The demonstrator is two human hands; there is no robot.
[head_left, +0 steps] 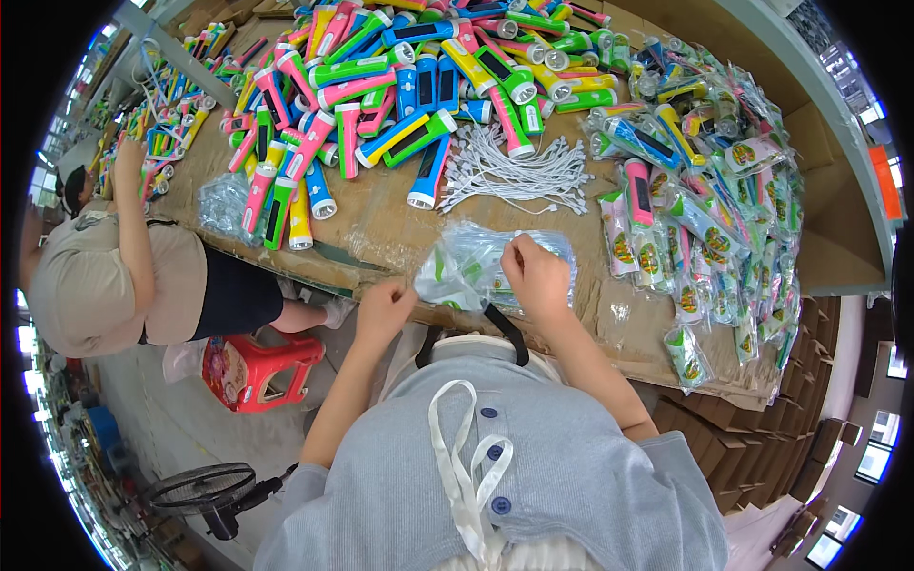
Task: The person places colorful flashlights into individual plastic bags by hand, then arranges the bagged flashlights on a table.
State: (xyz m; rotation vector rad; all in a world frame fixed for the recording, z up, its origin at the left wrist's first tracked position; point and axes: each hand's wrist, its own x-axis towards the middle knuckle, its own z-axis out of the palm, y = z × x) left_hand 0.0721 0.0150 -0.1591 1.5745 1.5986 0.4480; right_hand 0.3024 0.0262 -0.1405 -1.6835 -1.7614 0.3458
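Note:
A stack of clear plastic bags (557, 249) lies at the table's near edge in front of me. One crinkled plastic bag (447, 276) with a green print is raised at its left side. My left hand (386, 309) is closed at this bag's left edge, its fingers pinched on it. Over the stack, my right hand (535, 276) is closed too, with fingers and thumb together; what it holds, if anything, is too small to make out. Just beyond the bags lies a pile of white charging cables (514, 176).
A heap of colourful flashlights (409, 86) covers the table's far side. Bagged flashlights (705, 219) are piled at the right. More clear bags (227, 205) lie at the left. A co-worker (114, 266) stands at left, near a red stool (257, 371) and a fan (205, 490).

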